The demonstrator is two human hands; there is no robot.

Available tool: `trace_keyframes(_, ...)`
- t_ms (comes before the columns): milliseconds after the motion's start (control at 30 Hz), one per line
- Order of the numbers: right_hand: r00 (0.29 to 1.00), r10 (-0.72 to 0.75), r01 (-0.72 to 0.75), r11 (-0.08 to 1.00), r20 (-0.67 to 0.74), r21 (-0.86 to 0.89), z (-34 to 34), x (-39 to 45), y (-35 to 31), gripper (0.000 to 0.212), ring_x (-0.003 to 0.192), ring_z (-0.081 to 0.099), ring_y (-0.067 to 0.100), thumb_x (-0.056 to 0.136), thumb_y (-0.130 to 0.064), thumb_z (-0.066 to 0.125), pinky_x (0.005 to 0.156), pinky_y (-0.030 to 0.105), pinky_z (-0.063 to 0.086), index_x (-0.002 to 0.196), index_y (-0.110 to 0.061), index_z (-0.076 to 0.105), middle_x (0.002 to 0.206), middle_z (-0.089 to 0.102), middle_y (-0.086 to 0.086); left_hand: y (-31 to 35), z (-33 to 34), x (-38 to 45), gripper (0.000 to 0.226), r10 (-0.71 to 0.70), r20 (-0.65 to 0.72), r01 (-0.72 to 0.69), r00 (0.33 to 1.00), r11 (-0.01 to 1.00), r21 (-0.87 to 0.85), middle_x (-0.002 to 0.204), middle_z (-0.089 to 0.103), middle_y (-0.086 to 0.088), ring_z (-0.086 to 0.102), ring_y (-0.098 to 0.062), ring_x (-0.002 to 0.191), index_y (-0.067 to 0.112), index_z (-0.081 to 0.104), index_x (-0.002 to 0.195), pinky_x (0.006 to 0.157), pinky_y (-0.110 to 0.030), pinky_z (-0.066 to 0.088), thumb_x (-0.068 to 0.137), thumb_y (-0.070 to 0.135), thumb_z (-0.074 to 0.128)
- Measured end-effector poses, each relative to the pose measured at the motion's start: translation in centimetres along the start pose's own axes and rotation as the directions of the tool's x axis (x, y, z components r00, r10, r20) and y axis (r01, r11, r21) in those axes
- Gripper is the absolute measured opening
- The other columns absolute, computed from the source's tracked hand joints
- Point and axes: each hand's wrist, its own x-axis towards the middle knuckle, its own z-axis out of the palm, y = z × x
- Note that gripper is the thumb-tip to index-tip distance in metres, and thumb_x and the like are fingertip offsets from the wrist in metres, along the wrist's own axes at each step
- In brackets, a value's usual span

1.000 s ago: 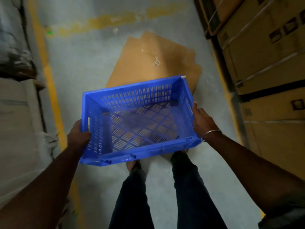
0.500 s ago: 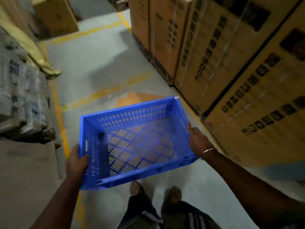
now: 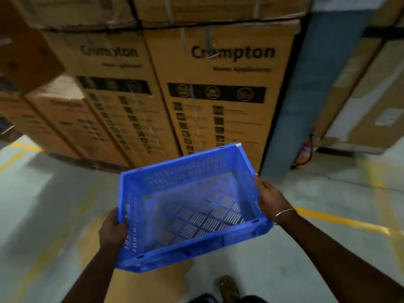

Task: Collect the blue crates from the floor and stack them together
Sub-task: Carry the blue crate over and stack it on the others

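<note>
Gripping blue crate [image 3: 192, 206] rims (both hands), floor [image 3: 284, 248] open.

You hold the crate [image 3: 192, 206] above the floor [image 3: 54, 204], your left hand [image 3: 112, 231] on its left wall and your right hand [image 3: 270, 199] on its right wall. Stacked cartons [image 3: 218, 95] stand beyond it, a pillar [image 3: 293, 106] to their right.

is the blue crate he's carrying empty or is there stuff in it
Empty. The blue crate shows only its bare slotted bottom and walls, with floor visible through the slots.
</note>
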Motion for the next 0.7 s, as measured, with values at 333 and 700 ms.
trace_keyframes(333,0.899,0.385,-0.386,0.922,-0.209,0.036,-3.6,-15.9,7.7,0.082,0.089,0.060,0.046,0.079,-0.004,0.051,0.069,0.047,0.048,0.154,-0.013,0.017,0.117,0.052,0.024,11.4,8.1,-3.6,0.049,0.312,0.314,-0.305,0.897,0.950,-0.075,0.108,0.070,-0.008,0.064,-0.028,0.097,0.028,0.065,0.122,0.085,-0.042,0.051,0.073,0.020,0.062)
trace_keyframes(700,0.660,0.665,-0.667,0.733,-0.349,0.137,-3.5,-34.8,11.6,0.079,0.093,0.060,0.045,0.080,-0.005,0.053,0.073,0.044,0.050,0.152,-0.016,0.022,0.115,0.055,0.023,14.3,18.0,-12.2,0.052,0.425,0.571,-0.475,0.703,0.877,-0.067,0.107,0.072,-0.003,0.067,-0.026,0.097,0.022,0.067,0.121,0.087,-0.043,0.054,0.070,0.015,0.061)
